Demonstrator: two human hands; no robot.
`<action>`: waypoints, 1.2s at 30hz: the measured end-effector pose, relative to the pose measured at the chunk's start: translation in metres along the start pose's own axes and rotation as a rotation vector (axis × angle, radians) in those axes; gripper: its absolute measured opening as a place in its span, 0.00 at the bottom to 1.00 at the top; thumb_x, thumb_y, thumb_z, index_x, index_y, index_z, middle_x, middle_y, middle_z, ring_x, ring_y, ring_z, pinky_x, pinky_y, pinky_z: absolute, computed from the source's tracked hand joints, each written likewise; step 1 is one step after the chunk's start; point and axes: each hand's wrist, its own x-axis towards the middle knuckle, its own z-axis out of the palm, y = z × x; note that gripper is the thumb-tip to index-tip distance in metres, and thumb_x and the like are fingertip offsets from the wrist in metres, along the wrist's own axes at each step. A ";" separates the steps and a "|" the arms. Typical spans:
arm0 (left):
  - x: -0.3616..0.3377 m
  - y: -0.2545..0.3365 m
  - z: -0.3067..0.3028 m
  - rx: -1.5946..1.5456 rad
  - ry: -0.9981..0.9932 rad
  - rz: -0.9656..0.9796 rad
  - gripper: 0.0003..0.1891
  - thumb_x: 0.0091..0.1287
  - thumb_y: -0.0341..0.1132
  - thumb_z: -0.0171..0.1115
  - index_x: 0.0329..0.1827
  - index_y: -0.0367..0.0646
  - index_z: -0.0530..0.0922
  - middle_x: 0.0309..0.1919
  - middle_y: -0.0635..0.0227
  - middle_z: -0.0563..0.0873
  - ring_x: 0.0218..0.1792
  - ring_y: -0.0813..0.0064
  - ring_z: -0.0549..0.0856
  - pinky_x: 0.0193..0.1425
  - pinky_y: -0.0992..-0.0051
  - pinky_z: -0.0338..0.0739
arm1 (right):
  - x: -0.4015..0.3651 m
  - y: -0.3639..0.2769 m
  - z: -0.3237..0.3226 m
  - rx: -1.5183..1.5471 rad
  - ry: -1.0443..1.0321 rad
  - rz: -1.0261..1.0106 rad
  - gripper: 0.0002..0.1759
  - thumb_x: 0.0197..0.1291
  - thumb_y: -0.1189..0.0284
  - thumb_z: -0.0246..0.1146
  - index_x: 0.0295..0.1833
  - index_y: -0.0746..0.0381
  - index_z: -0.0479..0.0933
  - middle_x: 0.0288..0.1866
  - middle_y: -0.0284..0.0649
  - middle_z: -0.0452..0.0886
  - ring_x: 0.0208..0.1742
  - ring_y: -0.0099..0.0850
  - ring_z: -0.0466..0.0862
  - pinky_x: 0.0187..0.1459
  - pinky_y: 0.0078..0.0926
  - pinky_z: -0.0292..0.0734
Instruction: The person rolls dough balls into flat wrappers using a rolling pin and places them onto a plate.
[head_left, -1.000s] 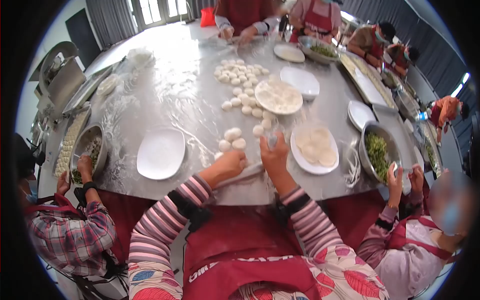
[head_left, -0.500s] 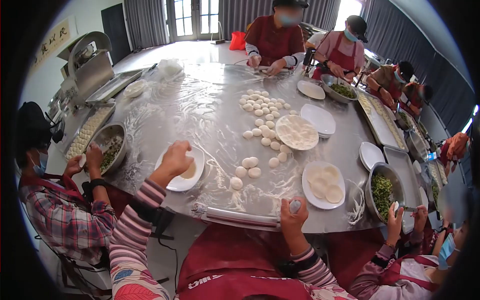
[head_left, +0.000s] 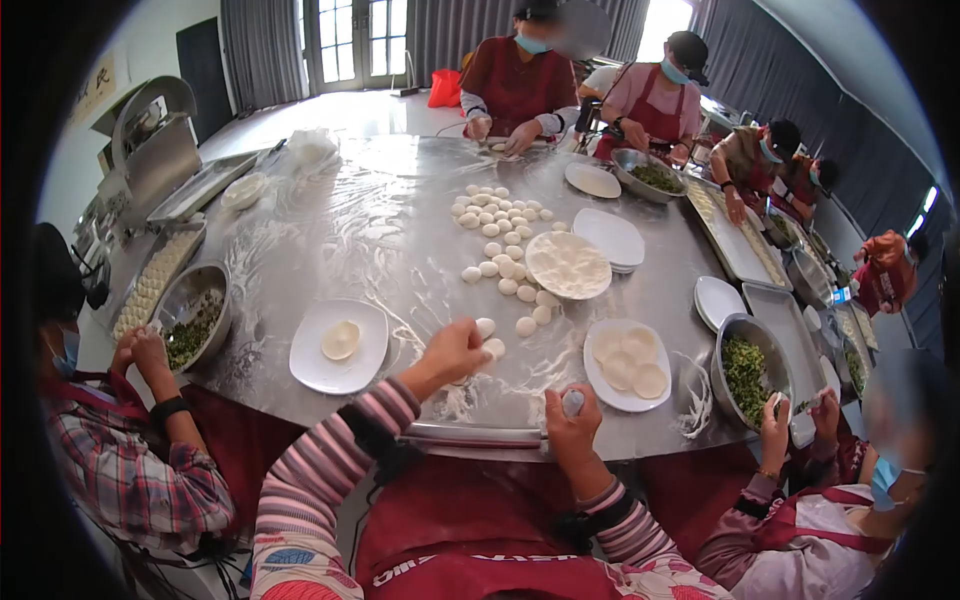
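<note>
My left hand [head_left: 447,357] is over the near middle of the table, fingers curled in beside a few dough balls [head_left: 495,348]. What its fingertips hold, if anything, is hidden. At the table's front edge my right hand [head_left: 573,430] wraps around a rolling pin [head_left: 572,403], whose rounded end sticks out of the fist. Left of my left hand a white square plate [head_left: 310,372] bears one flat dough wrapper [head_left: 341,340]. To the right of my right hand, another white plate [head_left: 618,400] carries several overlapping wrappers [head_left: 630,360].
Several more dough balls [head_left: 505,215] lie on the floury steel table [head_left: 300,230], next to a plate of flour [head_left: 568,265]. Bowls of chopped green filling stand at the left [head_left: 195,320] and right [head_left: 752,372]. Co-workers sit on both sides and across.
My left hand has left the plate on the left and moved right to the dough balls, leaving a wrapper on that plate. My right hand still grips the rolling pin.
</note>
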 end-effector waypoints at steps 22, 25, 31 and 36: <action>-0.027 0.007 0.030 -0.273 -0.625 -0.116 0.10 0.54 0.34 0.62 0.34 0.37 0.76 0.24 0.58 0.81 0.30 0.62 0.82 0.35 0.67 0.75 | 0.007 0.022 0.017 -0.111 -0.014 0.028 0.15 0.49 0.73 0.67 0.39 0.65 0.69 0.23 0.53 0.75 0.24 0.53 0.77 0.24 0.42 0.69; -0.025 0.014 0.046 0.007 -0.369 0.155 0.09 0.54 0.34 0.61 0.33 0.37 0.76 0.25 0.56 0.81 0.28 0.63 0.82 0.33 0.68 0.74 | 0.026 0.024 0.035 -0.067 0.011 -0.007 0.16 0.48 0.74 0.66 0.39 0.66 0.68 0.23 0.54 0.74 0.25 0.54 0.76 0.25 0.43 0.69; -0.019 0.007 0.032 -0.076 -0.442 0.133 0.07 0.51 0.32 0.58 0.29 0.39 0.78 0.25 0.52 0.81 0.31 0.56 0.82 0.37 0.64 0.75 | 0.007 0.026 0.019 -0.086 0.007 0.011 0.14 0.49 0.77 0.64 0.39 0.67 0.68 0.23 0.51 0.76 0.24 0.54 0.77 0.26 0.43 0.72; -0.022 0.012 0.045 -0.016 -0.373 0.118 0.07 0.53 0.32 0.59 0.31 0.38 0.78 0.27 0.52 0.82 0.32 0.55 0.82 0.36 0.64 0.74 | 0.034 0.030 0.045 -0.143 0.000 -0.001 0.15 0.49 0.73 0.66 0.39 0.66 0.69 0.22 0.53 0.75 0.25 0.54 0.76 0.26 0.44 0.69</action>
